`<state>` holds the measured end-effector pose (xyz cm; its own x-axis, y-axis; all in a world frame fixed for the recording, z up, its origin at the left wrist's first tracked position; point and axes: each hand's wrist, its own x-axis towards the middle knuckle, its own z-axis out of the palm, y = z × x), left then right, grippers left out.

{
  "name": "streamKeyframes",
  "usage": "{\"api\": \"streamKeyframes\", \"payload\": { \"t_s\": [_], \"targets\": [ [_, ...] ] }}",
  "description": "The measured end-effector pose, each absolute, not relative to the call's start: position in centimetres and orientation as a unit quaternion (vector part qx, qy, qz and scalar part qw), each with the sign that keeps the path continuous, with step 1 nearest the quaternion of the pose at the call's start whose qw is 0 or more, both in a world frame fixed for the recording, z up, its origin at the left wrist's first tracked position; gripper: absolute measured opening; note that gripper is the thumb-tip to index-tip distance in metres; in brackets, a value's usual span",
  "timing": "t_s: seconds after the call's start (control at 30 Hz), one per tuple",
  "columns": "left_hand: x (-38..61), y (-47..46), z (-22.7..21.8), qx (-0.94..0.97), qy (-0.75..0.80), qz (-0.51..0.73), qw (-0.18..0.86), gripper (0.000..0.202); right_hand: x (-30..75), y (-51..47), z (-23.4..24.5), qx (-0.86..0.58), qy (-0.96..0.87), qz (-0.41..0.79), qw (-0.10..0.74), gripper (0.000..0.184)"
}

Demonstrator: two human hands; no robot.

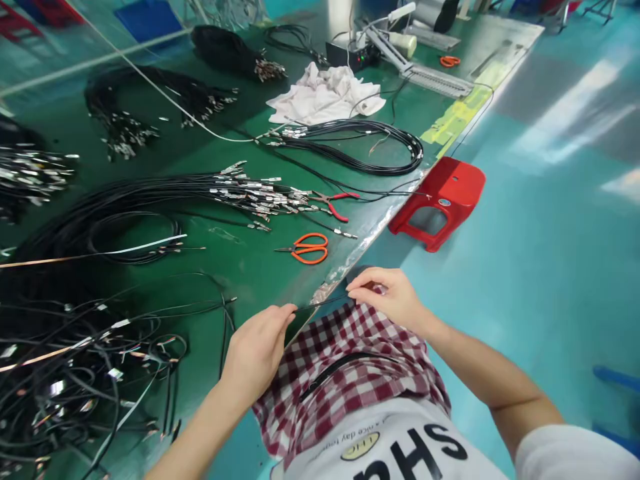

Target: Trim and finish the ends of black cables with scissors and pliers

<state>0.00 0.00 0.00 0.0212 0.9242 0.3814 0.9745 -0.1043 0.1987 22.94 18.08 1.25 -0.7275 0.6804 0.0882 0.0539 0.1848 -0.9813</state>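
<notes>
Black cable (pixel 324 303), one length, roughly straight across the table edge (pixel 367 241), pinched by fingertips of left hand (pixel 260 350) and right hand (pixel 390 297) alike; possible faults: scuffing if dragged over that edge, or slipping from either pinch should tangled wires (pixel 107 373) snag it.

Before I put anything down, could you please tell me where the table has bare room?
Bare green tabletop shows between the nearer orange scissors and the left hand. Tangled cables crowd the near left; a cable bundle lies beyond the scissors.
</notes>
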Motion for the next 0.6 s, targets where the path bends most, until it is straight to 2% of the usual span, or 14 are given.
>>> {"api": "streamKeyframes", "payload": {
  "t_s": [0.13,0.2,0.27,0.4,0.5,0.6],
  "targets": [
    [1.3,1.1,0.0,-0.666,-0.733,-0.092,0.101,0.015,21.6,18.1,0.2,-0.218,-0.801,0.488,0.270,0.014],
    [2.9,2.5,0.0,-0.630,-0.766,-0.056,0.118,0.023,20.8,17.9,-0.3,-0.230,-0.810,0.467,0.269,0.014],
    [4.4,4.1,-0.2,-0.632,-0.760,-0.112,0.105,0.032,19.9,17.7,-0.6,-0.262,-0.791,0.482,0.271,0.015],
    [5.1,6.1,-1.3,-0.640,-0.715,-0.282,-0.009,0.017,19.0,18.7,-0.9,-0.267,-0.780,0.512,0.239,0.021],
    [3.5,6.1,-2.2,-0.627,-0.709,-0.318,-0.049,0.016,18.6,21.8,-1.1,-0.254,-0.844,0.434,0.185,0.029],
    [1.9,5.7,-2.6,-0.601,-0.727,-0.328,-0.049,0.018,17.2,26.9,-1.0,-0.283,-0.876,0.342,0.190,0.035]
  ]
}}
